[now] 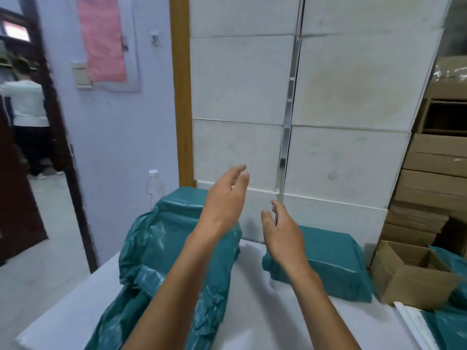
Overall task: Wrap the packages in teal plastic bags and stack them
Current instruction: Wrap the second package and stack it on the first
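Note:
My left hand [225, 198] is raised over the white table [265, 311], fingers apart, holding nothing. My right hand [283, 231] is a little lower and to its right, also empty with fingers spread. Under and left of my left arm is a pile of teal-wrapped packages [156, 246], stacked and crinkled, reaching toward the table's near edge. Right of my right hand lies one flat teal-wrapped package [333, 258]. Both hands point toward the wall of white boxes [348, 160] behind the table.
An open cardboard box [409, 276] stands at the table's right, with teal bags [452, 319] and a white strip beside it. Brown cartons [434, 178] are stacked far right. A clear bottle [153, 184] stands behind the pile. A person [25, 117] stands in the doorway at left.

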### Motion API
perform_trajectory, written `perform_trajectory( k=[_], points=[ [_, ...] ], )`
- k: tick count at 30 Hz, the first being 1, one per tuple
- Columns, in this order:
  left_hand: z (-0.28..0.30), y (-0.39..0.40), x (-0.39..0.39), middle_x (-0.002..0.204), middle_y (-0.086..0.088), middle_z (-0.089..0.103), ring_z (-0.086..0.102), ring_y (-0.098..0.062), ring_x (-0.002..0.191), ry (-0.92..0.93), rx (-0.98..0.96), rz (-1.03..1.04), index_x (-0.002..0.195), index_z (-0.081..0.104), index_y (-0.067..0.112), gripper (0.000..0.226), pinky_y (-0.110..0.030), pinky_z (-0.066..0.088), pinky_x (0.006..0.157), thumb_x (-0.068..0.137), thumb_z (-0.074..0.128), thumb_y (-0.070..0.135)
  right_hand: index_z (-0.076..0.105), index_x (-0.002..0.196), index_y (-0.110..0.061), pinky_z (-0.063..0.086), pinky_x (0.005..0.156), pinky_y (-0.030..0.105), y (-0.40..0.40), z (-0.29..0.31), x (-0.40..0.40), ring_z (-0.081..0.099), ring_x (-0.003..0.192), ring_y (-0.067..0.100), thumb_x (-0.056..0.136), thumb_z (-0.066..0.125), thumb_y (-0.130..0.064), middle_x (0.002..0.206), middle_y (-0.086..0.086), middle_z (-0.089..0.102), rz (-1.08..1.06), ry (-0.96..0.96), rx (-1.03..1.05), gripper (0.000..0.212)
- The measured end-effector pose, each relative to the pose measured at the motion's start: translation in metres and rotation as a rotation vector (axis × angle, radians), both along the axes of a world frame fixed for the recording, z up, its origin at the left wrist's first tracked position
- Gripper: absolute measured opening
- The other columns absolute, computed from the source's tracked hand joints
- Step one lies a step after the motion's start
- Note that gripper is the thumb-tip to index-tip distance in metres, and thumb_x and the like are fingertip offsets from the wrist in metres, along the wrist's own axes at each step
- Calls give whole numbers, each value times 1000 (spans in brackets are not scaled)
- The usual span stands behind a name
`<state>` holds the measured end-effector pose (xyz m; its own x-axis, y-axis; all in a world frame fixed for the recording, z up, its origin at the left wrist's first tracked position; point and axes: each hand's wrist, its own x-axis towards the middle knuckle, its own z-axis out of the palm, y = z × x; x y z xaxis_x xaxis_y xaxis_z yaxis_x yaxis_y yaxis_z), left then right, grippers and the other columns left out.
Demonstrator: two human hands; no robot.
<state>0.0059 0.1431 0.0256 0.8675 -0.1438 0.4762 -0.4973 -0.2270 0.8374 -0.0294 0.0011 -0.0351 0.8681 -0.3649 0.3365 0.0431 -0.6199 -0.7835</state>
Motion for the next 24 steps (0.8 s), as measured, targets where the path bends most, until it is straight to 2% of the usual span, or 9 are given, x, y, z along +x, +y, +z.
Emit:
perform_trajectory(
  k=[4,8,10,12,14,20,24],
  points=[
    [-13,71,14,149,4,60,50,-17,141,-39,129,308,146,61,24,49,-41,38,120,105,43,44,42,157,-26,39,111,41,43,1,15,50,141,27,107,38,-46,159,2,52,100,83,78,54],
    [-38,130,26,156,-3,55,44,-26,146,114,217,490,150,56,23,54,-51,28,125,103,37,44,43,156,-27,40,99,38,74,-6,26,56,134,29,107,38,-50,151,4,59,138,153,125,54],
    [-48,145,28,158,-3,54,47,-28,143,226,245,459,153,50,25,52,-51,33,122,107,36,44,41,157,-28,41,95,37,83,-11,32,57,130,28,107,39,-49,150,5,58,135,165,156,55],
    [-53,150,28,148,2,59,55,-23,129,313,231,353,148,52,30,46,-42,43,108,108,35,45,40,158,-27,41,94,37,90,-14,37,57,129,28,107,41,-46,151,5,58,127,165,184,55],
    [-53,149,27,139,8,59,54,-19,123,339,181,274,147,53,32,42,-35,40,97,109,37,42,40,159,-26,41,99,38,94,-14,38,54,134,29,107,43,-44,154,5,55,116,163,228,55],
    [-52,144,30,137,2,63,59,-18,117,348,91,258,138,56,26,37,-36,45,93,109,38,41,45,157,-25,38,116,43,89,-14,38,50,141,28,105,48,-40,158,2,51,66,135,296,54],
    [-49,135,21,136,5,62,58,-17,120,327,67,228,141,56,28,39,-33,43,94,110,37,42,51,153,-29,43,115,51,77,-11,29,55,136,26,98,49,-47,154,-2,56,40,84,306,58]
  ],
)
